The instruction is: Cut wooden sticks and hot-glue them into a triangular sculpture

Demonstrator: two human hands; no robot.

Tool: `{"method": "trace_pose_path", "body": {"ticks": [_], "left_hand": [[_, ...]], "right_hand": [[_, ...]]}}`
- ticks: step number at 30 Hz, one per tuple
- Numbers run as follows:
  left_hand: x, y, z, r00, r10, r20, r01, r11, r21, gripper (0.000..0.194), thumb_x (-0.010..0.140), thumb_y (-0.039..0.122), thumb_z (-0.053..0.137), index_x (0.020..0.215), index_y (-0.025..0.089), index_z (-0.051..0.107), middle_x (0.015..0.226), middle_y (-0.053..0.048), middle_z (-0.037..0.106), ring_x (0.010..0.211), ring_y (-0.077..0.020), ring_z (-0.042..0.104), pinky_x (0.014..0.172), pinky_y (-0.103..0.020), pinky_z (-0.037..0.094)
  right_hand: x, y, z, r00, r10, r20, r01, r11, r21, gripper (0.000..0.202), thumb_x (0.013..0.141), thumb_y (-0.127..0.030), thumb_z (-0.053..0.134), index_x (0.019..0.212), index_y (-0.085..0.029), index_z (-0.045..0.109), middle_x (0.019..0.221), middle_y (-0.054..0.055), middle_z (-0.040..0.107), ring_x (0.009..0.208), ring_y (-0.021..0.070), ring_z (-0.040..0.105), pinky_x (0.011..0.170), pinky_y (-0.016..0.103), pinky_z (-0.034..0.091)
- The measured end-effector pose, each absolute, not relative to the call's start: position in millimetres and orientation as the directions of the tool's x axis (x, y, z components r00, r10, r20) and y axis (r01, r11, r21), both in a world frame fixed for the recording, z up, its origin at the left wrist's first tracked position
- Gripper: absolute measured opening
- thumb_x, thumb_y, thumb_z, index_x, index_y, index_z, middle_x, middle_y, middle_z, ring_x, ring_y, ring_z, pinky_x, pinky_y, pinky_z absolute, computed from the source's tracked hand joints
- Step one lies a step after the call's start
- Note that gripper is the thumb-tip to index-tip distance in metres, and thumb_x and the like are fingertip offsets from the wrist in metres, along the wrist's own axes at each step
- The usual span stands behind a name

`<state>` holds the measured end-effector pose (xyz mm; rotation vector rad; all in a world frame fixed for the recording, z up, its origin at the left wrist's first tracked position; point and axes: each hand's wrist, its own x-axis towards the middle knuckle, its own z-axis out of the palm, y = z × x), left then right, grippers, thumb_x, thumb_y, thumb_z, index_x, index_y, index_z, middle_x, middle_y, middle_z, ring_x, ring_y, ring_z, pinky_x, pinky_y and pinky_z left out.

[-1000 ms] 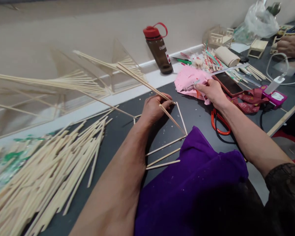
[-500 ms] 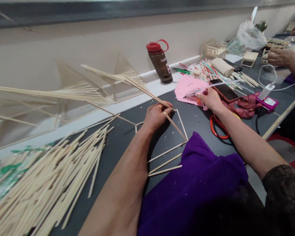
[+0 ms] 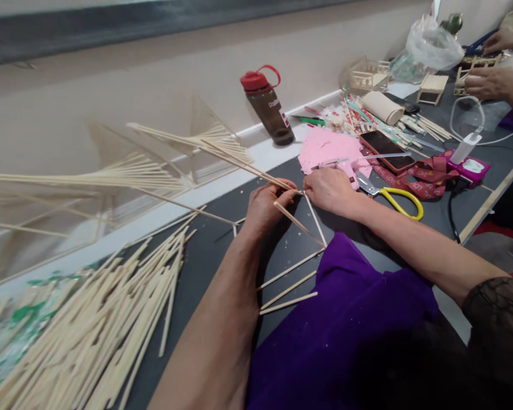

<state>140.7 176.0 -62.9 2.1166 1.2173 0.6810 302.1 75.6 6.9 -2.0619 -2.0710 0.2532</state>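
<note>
My left hand (image 3: 268, 204) is closed, pinching thin wooden sticks (image 3: 243, 163) near the end where they meet at a corner. Right beside it, my right hand (image 3: 330, 188) has its fingertips curled together at the same corner, on the top of another wooden stick (image 3: 314, 219). This stick runs down to a joint by the purple cloth (image 3: 337, 302); more joined sticks lie around my left forearm. Just behind my right hand a pink glue gun (image 3: 349, 169) rests on a pink sheet (image 3: 325, 147), partly hidden by the hand.
A large heap of wooden sticks (image 3: 111, 319) covers the left. Along the wall stand fan-shaped stick structures (image 3: 214, 142) and a red-capped bottle (image 3: 268, 111). Yellow-handled scissors (image 3: 399, 199), a phone (image 3: 387, 151) and a purple power block (image 3: 470, 168) lie right. Another person's hand (image 3: 491, 84) works farther off.
My right hand has let go of the glue gun and moved left to the stick corner beside my left hand. The scissors are now uncovered. My left hand keeps its hold.
</note>
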Motion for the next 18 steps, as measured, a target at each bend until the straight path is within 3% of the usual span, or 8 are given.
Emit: {"method": "trace_pose_path", "body": {"ticks": [6, 18], "left_hand": [[141.7, 169.6, -54.8, 0.431, 0.895, 0.120, 0.584, -0.377, 0.719, 0.028, 0.076, 0.043, 0.063, 0.090, 0.020, 0.072, 0.080, -0.005, 0.071, 0.071, -0.0206, 0.066, 0.055, -0.027, 0.047], [146.6, 159.2, -49.6, 0.333, 0.942, 0.055, 0.567, -0.246, 0.786, 0.026, 0.073, 0.040, 0.066, 0.087, 0.019, 0.068, 0.068, -0.002, 0.066, 0.062, -0.0174, 0.062, 0.050, -0.025, 0.046]], "right_hand": [[301.7, 83.0, -17.3, 0.041, 0.999, 0.022, 0.955, -0.032, -0.294, 0.036, 0.097, -0.025, 0.050, 0.118, -0.017, 0.078, 0.122, 0.017, 0.075, 0.112, 0.0315, 0.071, 0.083, 0.036, 0.056], [297.2, 87.8, -37.1, -0.058, 0.993, 0.107, 0.948, 0.088, -0.307, 0.035, 0.099, -0.022, 0.048, 0.116, -0.013, 0.077, 0.120, 0.020, 0.072, 0.111, 0.0277, 0.070, 0.085, 0.034, 0.056]]}}
